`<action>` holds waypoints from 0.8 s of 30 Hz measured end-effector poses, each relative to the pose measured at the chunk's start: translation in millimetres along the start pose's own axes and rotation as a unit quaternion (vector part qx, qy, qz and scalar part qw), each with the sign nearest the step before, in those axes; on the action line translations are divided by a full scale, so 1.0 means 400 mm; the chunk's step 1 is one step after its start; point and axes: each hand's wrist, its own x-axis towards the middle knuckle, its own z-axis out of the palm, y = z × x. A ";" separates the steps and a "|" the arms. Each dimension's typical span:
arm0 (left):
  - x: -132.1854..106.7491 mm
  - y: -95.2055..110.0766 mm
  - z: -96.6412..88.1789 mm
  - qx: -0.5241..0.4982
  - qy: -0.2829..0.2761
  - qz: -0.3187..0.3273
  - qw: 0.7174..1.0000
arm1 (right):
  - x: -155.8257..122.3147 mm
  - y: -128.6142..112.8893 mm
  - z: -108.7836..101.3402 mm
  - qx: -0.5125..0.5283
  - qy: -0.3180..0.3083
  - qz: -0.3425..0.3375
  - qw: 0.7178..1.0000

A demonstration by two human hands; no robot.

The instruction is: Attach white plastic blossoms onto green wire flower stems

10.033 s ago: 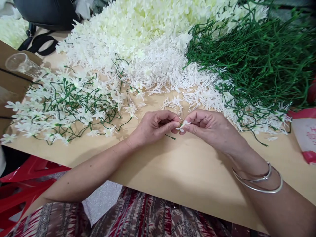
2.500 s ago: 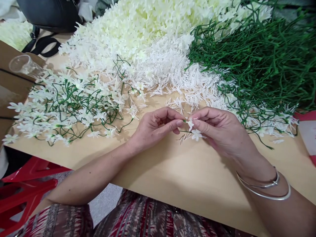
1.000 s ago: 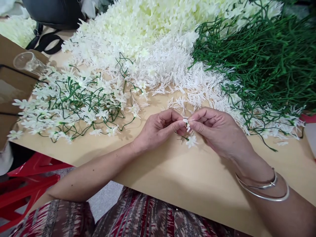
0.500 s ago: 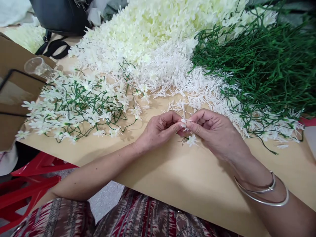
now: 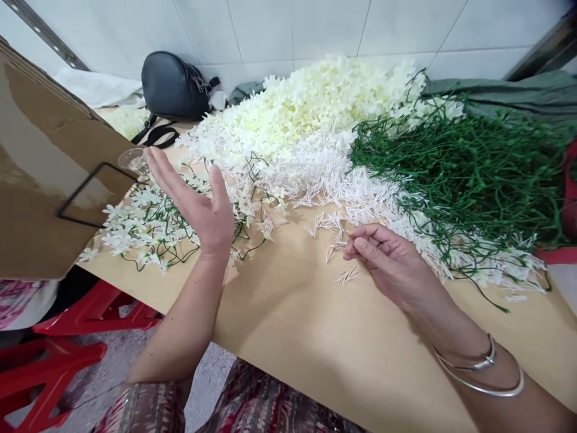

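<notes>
My left hand (image 5: pixel 198 210) is raised over a heap of assembled artificial flowers (image 5: pixel 153 228) with white petals and green stems. Its fingers stretch out flat and hold nothing. Above the table's front half, my right hand (image 5: pixel 387 258) is closed in a pinch, thumb against the curled fingers. Whatever lies between those fingertips, if anything, is too small to make out. Just beside and below the fingertips lie a few loose white stick-like pieces (image 5: pixel 347 276). A band of the same white pieces (image 5: pixel 324 174) runs behind both hands.
Loose pale yellow-white petals (image 5: pixel 333 102) are heaped at the back. Green plastic stems (image 5: pixel 478 174) pile up on the right. A cardboard box (image 5: pixel 54 162), a clear plastic cup (image 5: pixel 133 159) and a black bag (image 5: pixel 174 87) stand left. Red stools (image 5: pixel 99 313) are below the table (image 5: pixel 306 337).
My left hand has left the right one, moved left and opened above the flower heap. The flower between my fingers is gone from there. The camera view has tilted up, showing the wall.
</notes>
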 end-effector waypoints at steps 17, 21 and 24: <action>-0.123 0.179 0.114 0.036 -0.405 0.254 0.878 | 0.040 0.035 -0.028 -0.611 -0.013 -0.343 0.713; -0.071 0.092 0.089 0.080 -0.422 0.269 0.862 | 0.051 0.035 -0.044 -0.625 0.080 -0.348 0.694; -0.035 0.057 0.066 0.113 -0.420 0.283 0.855 | 0.039 0.028 -0.028 -0.609 0.051 -0.364 0.703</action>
